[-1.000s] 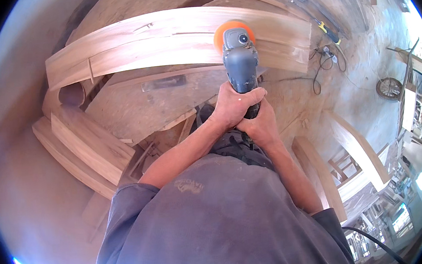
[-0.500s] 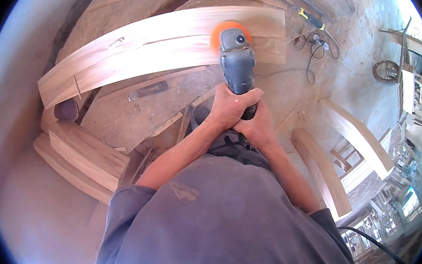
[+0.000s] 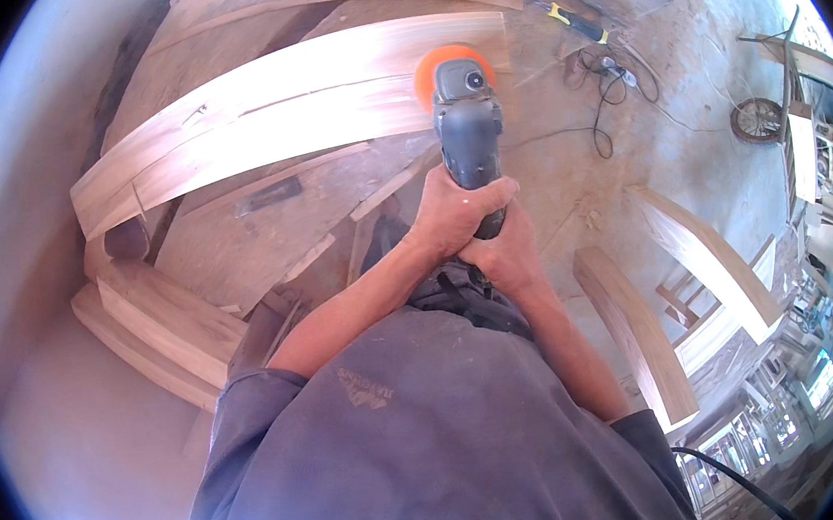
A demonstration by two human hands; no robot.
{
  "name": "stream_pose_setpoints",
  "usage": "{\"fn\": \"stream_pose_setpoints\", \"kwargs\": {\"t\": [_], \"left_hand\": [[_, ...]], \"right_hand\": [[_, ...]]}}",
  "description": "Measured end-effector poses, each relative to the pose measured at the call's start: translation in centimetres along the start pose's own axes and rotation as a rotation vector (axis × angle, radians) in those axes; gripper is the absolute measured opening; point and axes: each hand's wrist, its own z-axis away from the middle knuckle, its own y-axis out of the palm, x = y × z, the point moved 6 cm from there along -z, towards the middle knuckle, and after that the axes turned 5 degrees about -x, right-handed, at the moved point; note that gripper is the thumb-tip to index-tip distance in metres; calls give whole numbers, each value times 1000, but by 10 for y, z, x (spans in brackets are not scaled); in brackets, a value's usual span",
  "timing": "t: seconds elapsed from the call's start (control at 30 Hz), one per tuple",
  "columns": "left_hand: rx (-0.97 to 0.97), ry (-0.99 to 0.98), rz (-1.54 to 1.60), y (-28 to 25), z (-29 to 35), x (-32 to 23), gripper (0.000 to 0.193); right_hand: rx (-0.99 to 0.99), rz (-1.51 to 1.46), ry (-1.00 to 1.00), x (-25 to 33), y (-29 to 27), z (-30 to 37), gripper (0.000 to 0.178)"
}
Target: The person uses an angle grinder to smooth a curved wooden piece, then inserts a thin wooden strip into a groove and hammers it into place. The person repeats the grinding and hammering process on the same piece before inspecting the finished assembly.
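My left hand [image 3: 454, 207] wraps around the body of a grey angle grinder [image 3: 471, 141], its thumb lying across the top. Lower on the handle, my right hand [image 3: 503, 254] grips the same tool. An orange disc [image 3: 426, 79] shows around the grinder's head. The disc lies over the right end of a long, curved, pale wooden board [image 3: 274, 99]. A crack line runs along this board, and a small knot mark sits left of its middle. Whether the disc presses on the wood is hard to tell.
Curved timber pieces [image 3: 159, 317] rest at the left, with two more curved beams [image 3: 631, 330] standing at the right. Beyond the board lies a yellow-and-black handled tool [image 3: 576, 24]. Tangled cable [image 3: 609, 85] and a spoked wheel [image 3: 757, 119] are on the floor.
The board and floor have shifted left in view, while my hands and the grinder stay nearly in place. The disc is now closer to the board's right end.
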Motion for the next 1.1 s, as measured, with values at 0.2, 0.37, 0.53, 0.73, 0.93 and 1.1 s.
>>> {"fn": "stream_pose_setpoints", "kwargs": {"t": [0.2,0.37,0.53,0.73,0.93,1.1], "left_hand": [[80,-40,-60,33,-7,0,20],[155,3,-190,68,-24,0,23],[202,31,-232,73,-22,-2,26],[123,-18,-244,40,-17,3,28],[36,-21,-193,-3,-5,-11,33],[12,1,-203,-41,-2,-7,30]], "right_hand": [[-63,-92,21,-18,-26,0,55],[-191,-258,-16,-17,-50,2,47],[-225,-215,-60,-21,-55,4,44],[-129,-229,8,-24,-26,4,44],[-104,-195,6,-23,11,3,45],[-35,-163,8,-7,46,8,48]]}}
